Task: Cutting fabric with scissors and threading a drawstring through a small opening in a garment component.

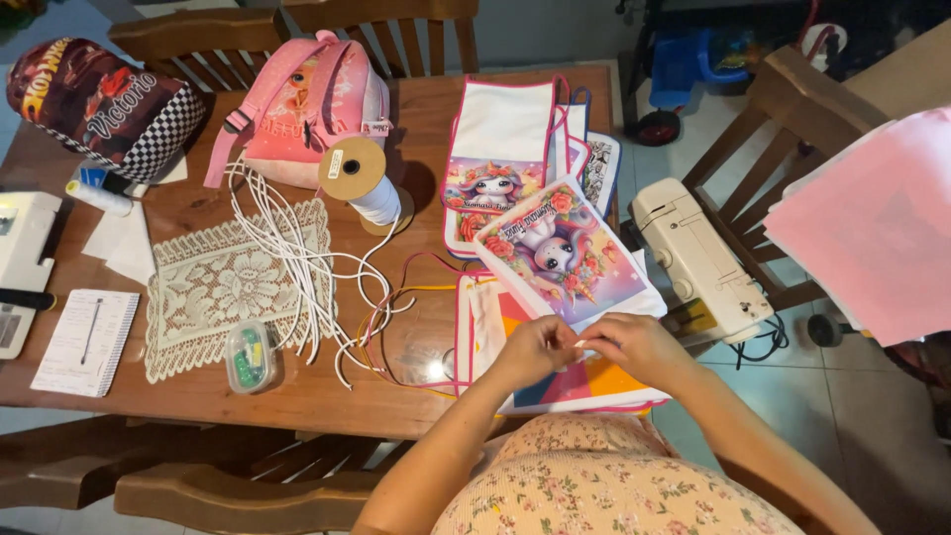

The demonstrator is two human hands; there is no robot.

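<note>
- Nearest to me, both hands meet at the table's front edge: my left hand [535,349] and right hand [634,342] pinch fingertips together around something small and pale between them; I cannot tell what it is.
- Just under the hands lies a printed fabric panel [560,253] with a cartoon unicorn and flowers, tilted, resting on a brightly coloured pouch [584,381] with pink trim.
- Left of the hands, thin pink and yellow cords [396,297] loop across the wooden table [297,396].
- Further left sit a small clear box of green bits [250,357], a lace doily [223,282] and a spiral notepad with a pen [86,340].
- White cords [297,258] trail over the doily toward a spool of white cord [362,181].
- Beyond the panel, more bags with pink edging [500,149] lie stacked flat.
- A white sewing machine [698,258] rests on a chair to the right.
- Farthest back stand a pink backpack [307,109] and a dark checkered bag [99,104].
</note>
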